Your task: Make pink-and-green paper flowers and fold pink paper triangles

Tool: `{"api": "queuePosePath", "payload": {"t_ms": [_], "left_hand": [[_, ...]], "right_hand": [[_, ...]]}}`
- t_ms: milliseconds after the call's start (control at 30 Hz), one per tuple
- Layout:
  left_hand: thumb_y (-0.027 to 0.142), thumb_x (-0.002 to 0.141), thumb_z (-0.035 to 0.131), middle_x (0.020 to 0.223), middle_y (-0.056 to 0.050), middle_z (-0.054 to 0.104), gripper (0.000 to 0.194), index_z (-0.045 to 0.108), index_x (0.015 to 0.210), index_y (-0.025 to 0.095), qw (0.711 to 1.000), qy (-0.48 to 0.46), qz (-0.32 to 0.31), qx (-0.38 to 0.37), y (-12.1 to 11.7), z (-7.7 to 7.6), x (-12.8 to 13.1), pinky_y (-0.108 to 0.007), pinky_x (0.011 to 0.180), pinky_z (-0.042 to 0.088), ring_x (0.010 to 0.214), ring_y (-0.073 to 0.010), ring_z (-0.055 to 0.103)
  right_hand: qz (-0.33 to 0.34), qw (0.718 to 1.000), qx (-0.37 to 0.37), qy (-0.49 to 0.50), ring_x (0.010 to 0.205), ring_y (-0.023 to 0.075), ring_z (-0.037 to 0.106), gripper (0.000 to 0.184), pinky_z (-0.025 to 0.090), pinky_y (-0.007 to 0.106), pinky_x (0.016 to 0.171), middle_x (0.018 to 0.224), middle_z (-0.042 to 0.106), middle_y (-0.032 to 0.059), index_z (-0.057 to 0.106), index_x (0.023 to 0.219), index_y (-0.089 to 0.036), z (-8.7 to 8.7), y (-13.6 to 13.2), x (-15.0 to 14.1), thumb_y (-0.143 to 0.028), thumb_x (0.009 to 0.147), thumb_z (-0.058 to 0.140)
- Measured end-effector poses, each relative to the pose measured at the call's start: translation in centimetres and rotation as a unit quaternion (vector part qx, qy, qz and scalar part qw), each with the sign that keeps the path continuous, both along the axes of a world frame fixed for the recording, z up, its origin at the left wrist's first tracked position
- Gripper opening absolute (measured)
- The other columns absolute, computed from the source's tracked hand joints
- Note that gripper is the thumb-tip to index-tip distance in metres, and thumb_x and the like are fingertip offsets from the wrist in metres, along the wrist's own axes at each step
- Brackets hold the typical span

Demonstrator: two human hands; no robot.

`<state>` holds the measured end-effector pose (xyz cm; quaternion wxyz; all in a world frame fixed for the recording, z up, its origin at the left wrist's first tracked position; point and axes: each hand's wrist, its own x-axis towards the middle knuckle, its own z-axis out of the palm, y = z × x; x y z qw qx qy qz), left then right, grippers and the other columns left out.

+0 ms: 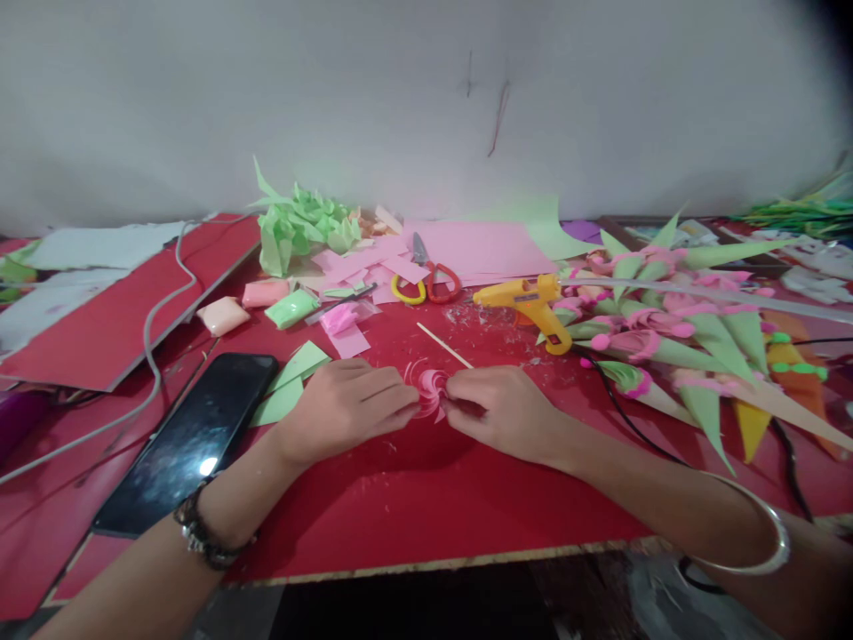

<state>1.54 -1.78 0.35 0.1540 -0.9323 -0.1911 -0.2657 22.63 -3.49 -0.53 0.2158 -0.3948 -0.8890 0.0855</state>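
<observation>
A pink swirled paper flower [432, 384] lies low over the red tabletop, between my two hands. At its left edge my left hand [356, 400] has its fingers pressed together on the paper. My right hand [501, 411] pinches the right edge, its fingers curled and partly hiding it. A thin wooden stick [443, 344] lies just beyond, its near end close to my right knuckles. Pieces of green paper [293, 382] sit left of my left hand, by a black phone [190, 440].
Behind are scissors [426, 276], pink paper sheets [466, 249], crumpled green paper [303, 227] and small clay packets [291, 308]. A yellow glue gun [526, 307] rests right of centre, near paper cone flowers [666, 324]. A white cable [156, 333] crosses the left; the table's front edge [453, 562] is near.
</observation>
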Motion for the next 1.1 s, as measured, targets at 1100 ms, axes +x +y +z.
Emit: {"api": "queuePosePath", "payload": {"t_ms": [1100], "left_hand": [[0.028,0.084,0.045,0.069,0.003,0.059,0.016,0.056,0.077,0.019,0.986,0.008,0.029,-0.167,0.22,-0.38,0.41,-0.019,0.053,0.033,0.058,-0.0073,0.05]], "right_hand": [[-0.013,0.979,-0.144,0.142,0.051,0.0058,0.045,0.005,0.033,0.017,0.05,0.057,0.048,-0.0047,0.051,0.078,-0.018,0.13,0.01,-0.33,-0.022,0.076,0.049]]}}
